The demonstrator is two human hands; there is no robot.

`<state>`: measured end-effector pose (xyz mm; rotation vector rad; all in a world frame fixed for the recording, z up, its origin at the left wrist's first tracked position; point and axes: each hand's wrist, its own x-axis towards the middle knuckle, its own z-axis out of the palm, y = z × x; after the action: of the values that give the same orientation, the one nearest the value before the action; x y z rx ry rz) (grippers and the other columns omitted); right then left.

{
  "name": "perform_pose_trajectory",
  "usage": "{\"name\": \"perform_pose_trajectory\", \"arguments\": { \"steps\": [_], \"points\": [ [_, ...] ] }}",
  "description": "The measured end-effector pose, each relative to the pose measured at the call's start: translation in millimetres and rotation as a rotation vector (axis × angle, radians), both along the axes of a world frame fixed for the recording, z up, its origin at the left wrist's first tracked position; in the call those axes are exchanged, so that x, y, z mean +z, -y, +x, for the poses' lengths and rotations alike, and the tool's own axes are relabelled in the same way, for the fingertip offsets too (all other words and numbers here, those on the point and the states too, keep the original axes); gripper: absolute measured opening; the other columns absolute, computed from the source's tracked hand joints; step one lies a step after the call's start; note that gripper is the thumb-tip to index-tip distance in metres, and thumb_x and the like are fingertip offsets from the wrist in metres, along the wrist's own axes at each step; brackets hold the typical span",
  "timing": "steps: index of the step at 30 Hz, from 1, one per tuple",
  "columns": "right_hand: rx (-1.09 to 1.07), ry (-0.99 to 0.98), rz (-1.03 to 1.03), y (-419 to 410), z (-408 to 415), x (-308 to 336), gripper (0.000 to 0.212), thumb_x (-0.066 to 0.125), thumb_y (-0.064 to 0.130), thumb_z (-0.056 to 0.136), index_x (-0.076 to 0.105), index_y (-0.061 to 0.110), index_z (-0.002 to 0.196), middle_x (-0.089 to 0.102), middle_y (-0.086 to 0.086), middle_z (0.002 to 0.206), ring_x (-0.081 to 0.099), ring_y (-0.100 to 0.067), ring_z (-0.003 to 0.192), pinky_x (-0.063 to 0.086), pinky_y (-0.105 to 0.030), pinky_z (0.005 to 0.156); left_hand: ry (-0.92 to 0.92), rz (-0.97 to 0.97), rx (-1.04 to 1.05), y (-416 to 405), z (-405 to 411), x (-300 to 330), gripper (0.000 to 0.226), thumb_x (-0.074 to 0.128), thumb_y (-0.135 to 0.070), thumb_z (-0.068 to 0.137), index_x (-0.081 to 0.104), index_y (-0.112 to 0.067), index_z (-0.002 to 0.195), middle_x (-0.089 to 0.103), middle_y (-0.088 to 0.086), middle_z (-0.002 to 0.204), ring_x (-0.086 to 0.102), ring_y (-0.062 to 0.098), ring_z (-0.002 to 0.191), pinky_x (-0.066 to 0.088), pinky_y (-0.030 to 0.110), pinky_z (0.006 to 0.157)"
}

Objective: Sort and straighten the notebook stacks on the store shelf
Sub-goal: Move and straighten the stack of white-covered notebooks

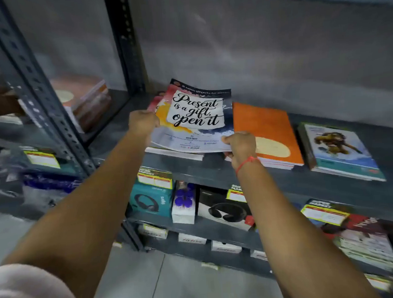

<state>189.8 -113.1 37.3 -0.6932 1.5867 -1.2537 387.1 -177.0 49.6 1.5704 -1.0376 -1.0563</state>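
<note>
Both hands are gripping the top notebook [194,116] — the one lettered "Present is a gift, open it" — above its stack [175,153] at the left end of the grey shelf [296,179]. The left hand [142,122] is pinching its left edge while the right hand [240,145], a red thread [247,163] at the wrist, is clasping its near right corner. Just beside it are lying an orange-covered stack [265,130] and, farther right, a stack with a cartoon cover [338,150] — slightly apart.

Both hands grip "Present is a gift" notebook [196,119]: left hand [142,122] left edge, right hand [241,146] near corner.
</note>
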Motion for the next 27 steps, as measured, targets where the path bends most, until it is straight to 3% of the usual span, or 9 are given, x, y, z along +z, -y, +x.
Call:
{"name": "perform_pose_trajectory", "arguments": {
  "steps": [5,6,7,8,11,14,16,22,27],
  "points": [
    [-0.118,-0.02,0.02,11.4,47.9,-16.6,0.038,0.063,-0.002,0.082,0.052,-0.001,0.119,0.056,-0.018,0.126,0.047,-0.022,0.097,0.046,-0.036,0.09,0.054,0.02,0.01,11.0,40.3,-18.3,0.023,0.051,0.015,0.076,0.063,-0.002,0.084,0.052,0.012,0.071,0.047,0.024,0.071,0.041,0.018,0.048],
    [-0.13,-0.027,0.022,13.0,53.1,-22.2,0.038,0.062,-0.002,0.083,0.052,-0.002,0.12,0.056,-0.018,0.127,0.048,-0.023,0.098,0.044,-0.034,0.089,0.065,0.031,0.016,13.0,44.1,-22.9,0.027,0.051,0.012,0.076,0.066,-0.001,0.094,0.039,0.001,0.084,0.033,0.016,0.08,0.051,0.021,0.058],
    [-0.135,-0.052,0.009,13.1,57.2,-27.0,0.037,0.062,0.0,0.083,0.053,-0.003,0.119,0.057,-0.018,0.126,0.051,-0.026,0.102,0.042,-0.029,0.086,0.118,0.047,0.029,15.5,49.1,-28.5,0.031,0.052,0.005,0.076,0.068,0.0,0.102,0.05,0.032,0.125,0.045,0.035,0.123,0.055,0.029,0.076],
    [-0.139,-0.111,0.003,10.4,60.2,-29.2,0.035,0.062,0.002,0.084,0.055,-0.004,0.118,0.059,-0.019,0.124,0.055,-0.029,0.107,0.039,-0.023,0.08,0.194,0.09,0.004,13.7,52.3,-33.4,0.035,0.053,-0.006,0.073,0.069,-0.002,0.104,0.066,0.025,0.112,0.061,0.038,0.108,0.051,0.036,0.09],
    [-0.162,-0.257,-0.046,7.3,66.4,-40.8,0.03,0.059,0.006,0.087,0.058,-0.008,0.114,0.063,-0.024,0.119,0.057,-0.035,0.114,0.036,-0.022,0.065,0.33,0.082,-0.085,12.8,72.1,-56.1,0.051,0.054,-0.026,0.066,0.065,-0.016,0.115,0.058,0.021,0.13,0.05,0.038,0.124,0.042,0.047,0.106],
    [-0.175,-0.256,-0.118,7.7,65.5,-47.2,0.047,0.053,0.011,0.092,0.043,-0.002,0.135,0.053,-0.02,0.136,0.048,-0.031,0.128,0.036,-0.017,0.092,0.097,-0.022,-0.102,-4.6,78.0,-61.0,0.055,0.057,-0.021,0.087,0.042,-0.01,0.139,0.055,0.009,0.134,0.047,0.027,0.128,0.035,0.033,0.109],
    [-0.17,-0.196,-0.139,6.4,67.0,-50.2,0.054,0.045,0.023,0.096,0.03,0.008,0.145,0.038,-0.008,0.15,0.035,-0.023,0.139,0.026,-0.025,0.111,-0.121,-0.019,-0.088,-17.0,74.5,-68.2,0.051,0.046,-0.019,0.096,0.033,-0.009,0.144,0.061,-0.002,0.112,0.053,0.017,0.113,0.035,0.022,0.098],
    [0.053,-0.236,-0.126,-1.3,84.6,-63.4,0.06,0.033,0.042,0.097,0.012,0.024,0.15,0.021,-0.001,0.158,0.021,-0.021,0.144,0.018,-0.037,0.117,-0.196,-0.032,-0.109,-19.1,65.3,-71.1,0.046,0.034,-0.035,0.099,0.038,-0.019,0.142,0.039,0.0,0.149,0.033,0.017,0.139,0.022,0.031,0.111],
    [0.183,-0.11,-0.227,-11.1,66.9,-62.1,0.065,0.05,0.022,0.094,0.016,0.02,0.149,0.031,0.025,0.137,0.032,0.005,0.123,0.029,-0.01,0.1,-0.188,-0.038,-0.369,-16.6,94.1,-80.2,0.071,0.066,-0.034,0.079,0.037,-0.025,0.143,0.047,-0.008,0.145,0.039,0.009,0.135,0.022,0.035,0.118]
  ]
}}
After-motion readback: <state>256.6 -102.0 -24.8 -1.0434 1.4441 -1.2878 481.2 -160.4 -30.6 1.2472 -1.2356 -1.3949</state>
